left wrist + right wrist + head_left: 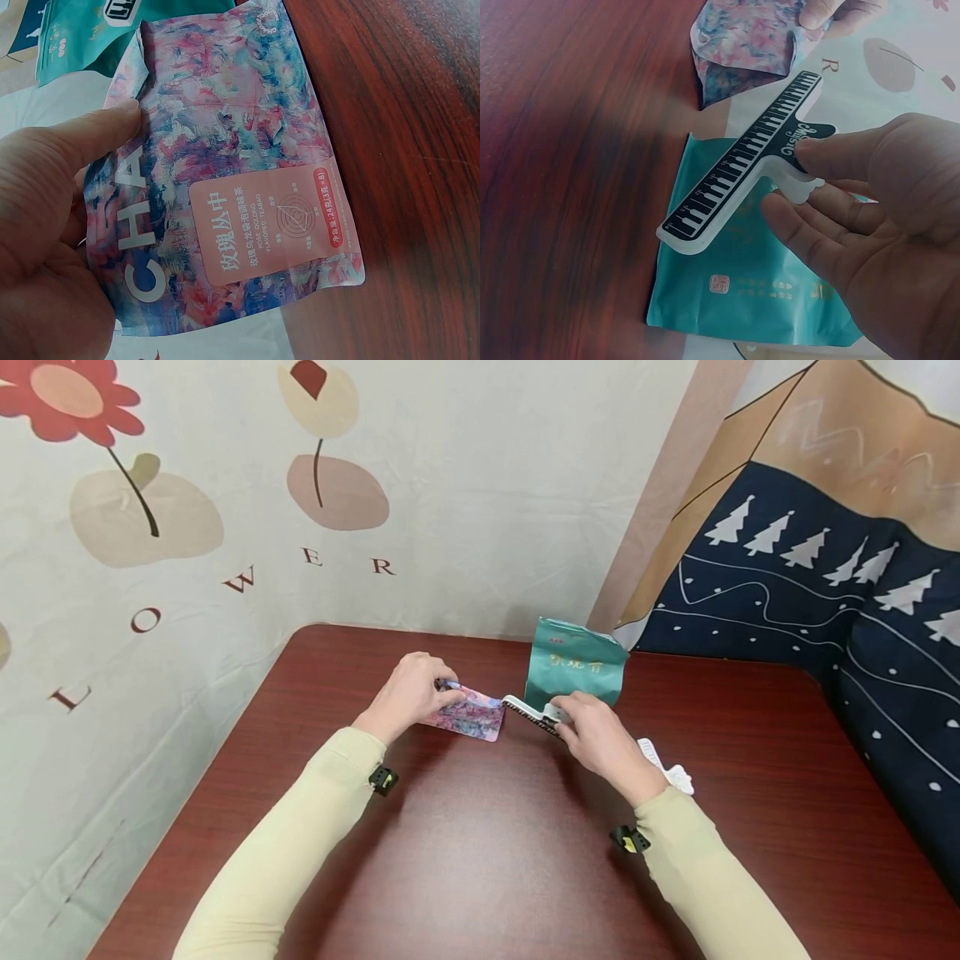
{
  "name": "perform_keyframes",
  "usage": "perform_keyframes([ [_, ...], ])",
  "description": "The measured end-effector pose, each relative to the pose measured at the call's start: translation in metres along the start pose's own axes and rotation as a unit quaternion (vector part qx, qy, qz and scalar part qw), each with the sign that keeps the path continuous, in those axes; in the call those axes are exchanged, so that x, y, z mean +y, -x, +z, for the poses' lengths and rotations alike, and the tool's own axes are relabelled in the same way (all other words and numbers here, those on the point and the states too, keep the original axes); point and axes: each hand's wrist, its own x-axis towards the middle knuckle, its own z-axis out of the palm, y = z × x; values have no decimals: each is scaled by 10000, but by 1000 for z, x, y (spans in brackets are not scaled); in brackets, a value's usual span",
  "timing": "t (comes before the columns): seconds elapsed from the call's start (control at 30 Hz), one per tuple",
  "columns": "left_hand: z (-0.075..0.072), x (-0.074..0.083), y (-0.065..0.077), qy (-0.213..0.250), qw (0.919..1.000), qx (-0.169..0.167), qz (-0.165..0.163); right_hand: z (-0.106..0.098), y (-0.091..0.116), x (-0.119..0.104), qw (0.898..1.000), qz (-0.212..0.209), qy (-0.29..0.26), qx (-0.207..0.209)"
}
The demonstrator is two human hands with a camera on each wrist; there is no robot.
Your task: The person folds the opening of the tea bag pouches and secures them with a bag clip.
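My left hand (412, 692) pinches the flat pink-and-blue patterned pouch (471, 720), thumb nearly meeting fingers; at its three o'clock, my right hand (600, 739) pinches the long white piano-key plastic clip (739, 165). I'm likely aligning them; next calls for squeezing its handle.

Between the sleeves (296, 839), the table (472, 860) leaves wide passing room; a green bag (577, 662) blocks the way behind the right hand (602, 739), a white object (678, 777) beside its wrist.

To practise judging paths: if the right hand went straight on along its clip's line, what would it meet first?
Likely the pink-blue pouch, with the clip leading; depth is unclear.
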Motion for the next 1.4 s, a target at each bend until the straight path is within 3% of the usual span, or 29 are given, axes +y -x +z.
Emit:
perform_keyframes([
  [0.77,1,0,0,-30,9997,162,192,5,-13,-2,9993,-277,203,128],
  [1.13,0,0,0,55,10000,10,-45,5,-17,-2,9987,-384,273,190],
  [1.4,0,0,0,-7,10000,31,60,5,-19,-1,9974,-599,300,257],
])
